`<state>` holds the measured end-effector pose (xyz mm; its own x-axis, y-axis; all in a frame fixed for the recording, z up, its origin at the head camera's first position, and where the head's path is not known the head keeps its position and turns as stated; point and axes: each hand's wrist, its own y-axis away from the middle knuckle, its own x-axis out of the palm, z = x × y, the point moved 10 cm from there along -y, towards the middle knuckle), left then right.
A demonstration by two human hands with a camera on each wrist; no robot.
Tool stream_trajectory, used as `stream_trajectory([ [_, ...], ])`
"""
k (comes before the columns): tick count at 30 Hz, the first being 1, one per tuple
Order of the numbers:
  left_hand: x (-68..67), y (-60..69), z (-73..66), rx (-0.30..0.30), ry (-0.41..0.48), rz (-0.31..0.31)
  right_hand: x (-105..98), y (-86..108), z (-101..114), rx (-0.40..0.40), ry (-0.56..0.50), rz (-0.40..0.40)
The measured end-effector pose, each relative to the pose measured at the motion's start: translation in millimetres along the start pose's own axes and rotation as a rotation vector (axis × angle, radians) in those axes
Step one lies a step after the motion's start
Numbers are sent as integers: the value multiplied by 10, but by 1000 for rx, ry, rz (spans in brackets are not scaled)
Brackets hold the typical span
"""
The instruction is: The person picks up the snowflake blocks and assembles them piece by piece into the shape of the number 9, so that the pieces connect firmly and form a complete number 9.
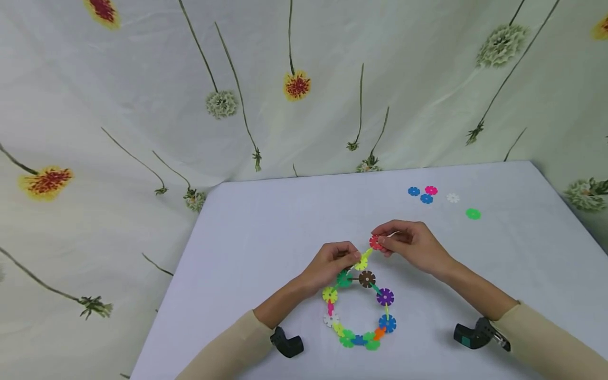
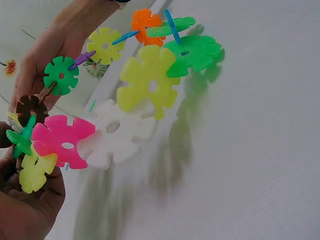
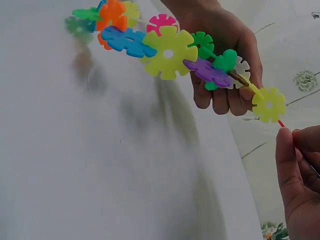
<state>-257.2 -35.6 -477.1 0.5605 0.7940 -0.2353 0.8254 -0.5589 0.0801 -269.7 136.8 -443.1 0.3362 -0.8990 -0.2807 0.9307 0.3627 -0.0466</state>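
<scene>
Right hand (image 1: 417,248), nearly closed, pinches a red disc (image 1: 374,242).

I'm watching a makeshift recording corner, the wider room impossible to tell: a white table (image 1: 256,227) before a creased, flower-printed cloth (image 1: 142,79), with black wrist cameras (image 1: 288,345) on the person.

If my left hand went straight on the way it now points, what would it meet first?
Your left hand would probably meet the yellow flower-shaped plastic discs right beside it, then the red flower-shaped plastic disc in your right hand; depth is unclear.
</scene>
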Motion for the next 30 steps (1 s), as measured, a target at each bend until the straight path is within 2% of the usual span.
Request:
stream_trajectory([
  [5,-4,3,-31,12,-5,-5,-11,2,57,-28,5,3],
  [13,4,12,-27,16,-2,-6,73,7,24,-34,13,26],
  [21,-50,25,5,17,-62,-52,142,15,29,-45,-24,-22],
  [26,-28,19,15,16,-68,-46,167,18,-16,-24,-15,-52],
  [30,-21,-12,39,31,-71,-35,165,22,-27,-34,-25,-46],
])
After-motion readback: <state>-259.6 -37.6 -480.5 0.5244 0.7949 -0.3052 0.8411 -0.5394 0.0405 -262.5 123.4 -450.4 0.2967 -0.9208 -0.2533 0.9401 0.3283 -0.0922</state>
